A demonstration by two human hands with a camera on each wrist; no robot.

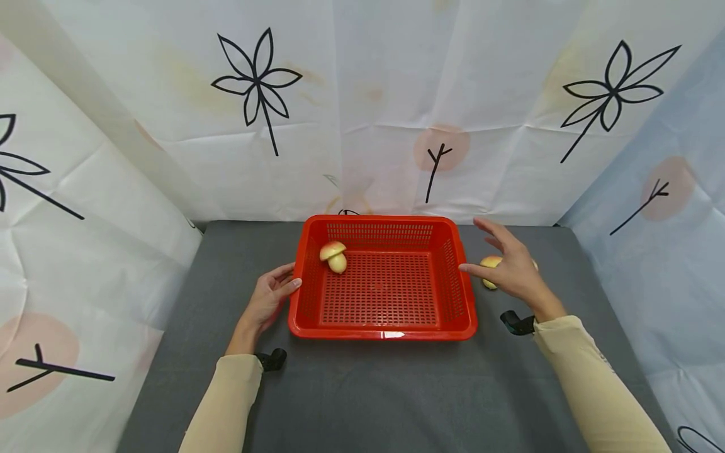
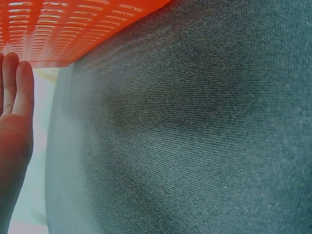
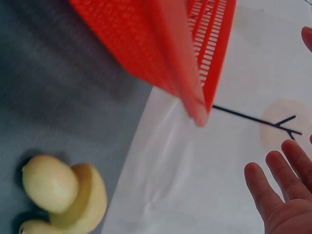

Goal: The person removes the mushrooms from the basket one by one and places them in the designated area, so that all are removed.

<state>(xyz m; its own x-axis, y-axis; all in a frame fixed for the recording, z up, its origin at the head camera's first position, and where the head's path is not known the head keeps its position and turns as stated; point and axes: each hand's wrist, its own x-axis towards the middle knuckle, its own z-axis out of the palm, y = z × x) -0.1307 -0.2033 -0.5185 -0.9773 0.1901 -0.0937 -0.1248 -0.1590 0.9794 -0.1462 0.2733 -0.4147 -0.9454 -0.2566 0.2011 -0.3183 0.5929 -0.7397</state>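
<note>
While the left hand (image 1: pixel 267 297) pinches the red basket (image 1: pixel 334 333), the right hand (image 1: pixel 512 264) spreads beside it; a mushroom (image 1: pixel 335 255) lies inside.

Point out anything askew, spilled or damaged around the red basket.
Nothing stands out: the red basket shows no visible damage, the mushroom lies inside its left end, and yellow pieces sit outside it, with no spill in sight.

The left hand (image 1: pixel 269 298) grips; the right hand (image 1: pixel 514 267) hovers spread.

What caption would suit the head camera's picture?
Left hand holding a red basket with a mushroom inside, right hand near its opposite end.
</note>
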